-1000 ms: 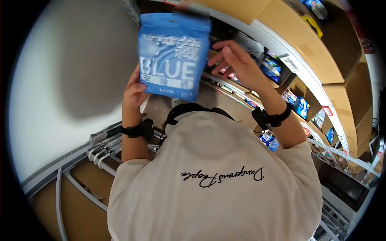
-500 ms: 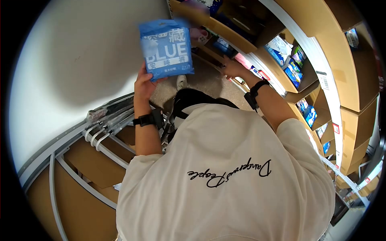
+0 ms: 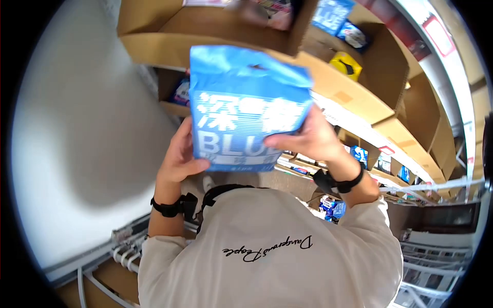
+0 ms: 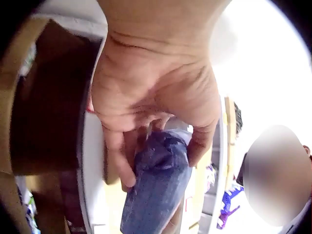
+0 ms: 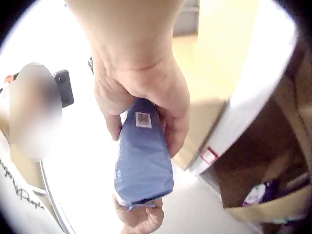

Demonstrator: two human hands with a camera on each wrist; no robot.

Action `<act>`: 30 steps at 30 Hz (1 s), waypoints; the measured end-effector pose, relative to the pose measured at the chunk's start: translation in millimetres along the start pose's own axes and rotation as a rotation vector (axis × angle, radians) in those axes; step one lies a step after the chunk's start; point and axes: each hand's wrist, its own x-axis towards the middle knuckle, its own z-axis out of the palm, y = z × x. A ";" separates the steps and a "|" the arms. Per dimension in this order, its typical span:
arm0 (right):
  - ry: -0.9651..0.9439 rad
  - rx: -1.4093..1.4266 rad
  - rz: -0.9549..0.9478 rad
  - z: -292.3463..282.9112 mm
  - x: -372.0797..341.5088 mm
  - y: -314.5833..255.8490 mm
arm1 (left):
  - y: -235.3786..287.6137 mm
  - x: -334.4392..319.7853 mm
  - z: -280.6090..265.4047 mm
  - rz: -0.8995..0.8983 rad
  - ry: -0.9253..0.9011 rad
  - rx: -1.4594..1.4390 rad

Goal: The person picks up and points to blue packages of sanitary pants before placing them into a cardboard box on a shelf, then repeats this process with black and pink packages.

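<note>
A blue pack of sleep pants (image 3: 241,115), printed with white characters and "BLUE", is held upright in front of the chest, its handle hole at the top. My left hand (image 3: 177,154) grips its lower left corner, thumb on the front face. On the opposite edge my right hand (image 3: 316,138) grips it, thumb lying across the lettering and fingers hidden behind. The left wrist view shows the pack (image 4: 158,183) edge-on between thumb and fingers. A small square code label (image 5: 143,120) marks its side in the right wrist view, with the left hand's fingers at the far end.
Open cardboard boxes (image 3: 215,43) line shelves ahead and to the right. One holds a similar blue pack (image 3: 333,14) and a yellow pack (image 3: 345,65). A white wall (image 3: 102,154) stands at left, and metal rack bars (image 3: 126,256) lie low on the left.
The right hand has come from beside the shelf onto the pack's right edge. The pack looks larger and nearer now, and the view has swung to the boxes ahead.
</note>
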 end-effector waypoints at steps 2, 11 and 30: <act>0.191 -0.228 -0.394 -37.8 -19.6 -17.1 | 20.5 47.3 33.4 0.032 -0.052 0.150; 0.224 -1.419 -0.729 -187.1 -2.6 -100.4 | 5.2 187.5 84.2 0.917 0.108 1.489; 0.477 -0.825 0.361 -310.4 185.4 33.3 | -31.6 206.8 76.3 1.073 0.327 1.680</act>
